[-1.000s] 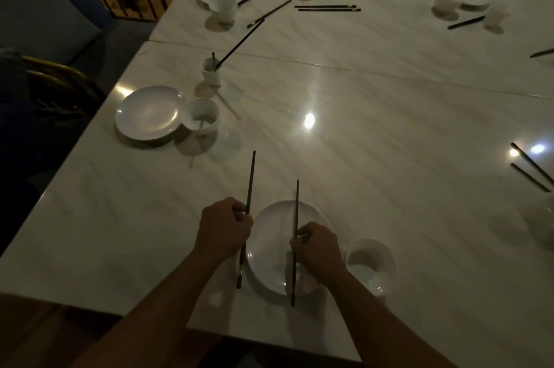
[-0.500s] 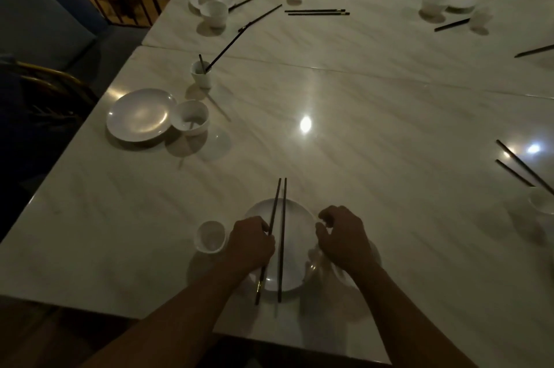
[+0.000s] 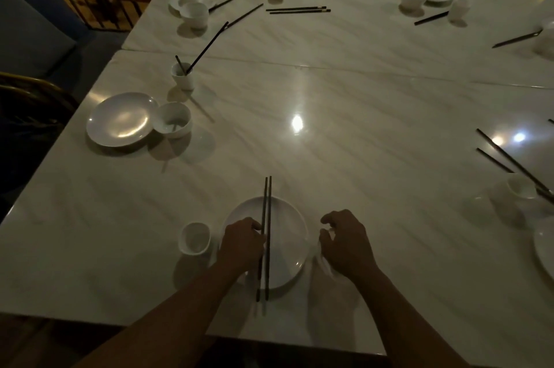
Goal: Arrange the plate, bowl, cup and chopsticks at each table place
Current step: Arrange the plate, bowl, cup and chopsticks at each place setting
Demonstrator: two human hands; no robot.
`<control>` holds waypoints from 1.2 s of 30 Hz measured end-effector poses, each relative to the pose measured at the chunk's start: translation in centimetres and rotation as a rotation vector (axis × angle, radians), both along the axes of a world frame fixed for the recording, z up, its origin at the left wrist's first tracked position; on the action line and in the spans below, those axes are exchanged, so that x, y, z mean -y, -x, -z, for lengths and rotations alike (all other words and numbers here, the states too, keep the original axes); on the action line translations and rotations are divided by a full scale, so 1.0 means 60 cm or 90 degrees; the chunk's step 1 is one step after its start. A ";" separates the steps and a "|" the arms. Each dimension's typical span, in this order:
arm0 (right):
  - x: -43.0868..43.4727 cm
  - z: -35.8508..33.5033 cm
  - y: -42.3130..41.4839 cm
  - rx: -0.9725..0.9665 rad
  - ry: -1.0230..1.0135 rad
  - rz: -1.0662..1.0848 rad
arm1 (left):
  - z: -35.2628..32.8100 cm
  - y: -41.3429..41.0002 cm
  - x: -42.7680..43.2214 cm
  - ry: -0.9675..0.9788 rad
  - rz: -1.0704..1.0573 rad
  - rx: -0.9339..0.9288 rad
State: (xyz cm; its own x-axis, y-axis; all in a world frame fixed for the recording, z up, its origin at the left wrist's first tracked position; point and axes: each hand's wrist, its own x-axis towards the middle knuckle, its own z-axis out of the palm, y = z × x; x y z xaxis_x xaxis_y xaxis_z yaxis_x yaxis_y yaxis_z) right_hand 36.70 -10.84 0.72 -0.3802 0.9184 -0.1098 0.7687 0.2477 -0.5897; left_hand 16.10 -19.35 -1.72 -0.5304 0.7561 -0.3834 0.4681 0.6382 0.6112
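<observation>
The left hand (image 3: 242, 243) has its fingers curled round a pair of chopsticks (image 3: 267, 203), pinching them side by side so that they lie lengthwise over the near plate (image 3: 289, 217), with their tips past its far rim and their butts past its near rim. The right hand (image 3: 344, 243), just right of the near plate, is arched with its fingers curled down round a bowl (image 3: 323, 259). The palm hides most of the bowl and only slivers of white show. A cup (image 3: 194, 238) stands upright just left of the near plate. All four pieces are therefore gathered at this place, but I judge it unfinished: the chopsticks are in hand above the plate rather than laid beside it, and the bowl is in hand too. Well to the left of the near plate, a second plate (image 3: 121, 119) touches a second bowl (image 3: 174, 119). Beyond them a second cup (image 3: 183, 76) has leaning chopsticks (image 3: 207, 47) standing in it, so that place looks unsorted. Far beyond the near plate, along the far side of the tabletop (image 3: 344, 92), are three more groups of white dishes. The middle group has a parallel pair (image 3: 298, 10) lying near it, while the loose sticks (image 3: 245, 15) by the left group lie apart at angles. To the right of the near plate, a third cup (image 3: 521, 186) sits among crossed sticks (image 3: 506, 155), near the edge of another plate. Most places appear to need straightening.
</observation>
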 end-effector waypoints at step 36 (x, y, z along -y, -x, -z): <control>-0.005 0.008 -0.012 0.006 0.014 0.027 | 0.009 -0.011 -0.009 -0.006 -0.014 0.012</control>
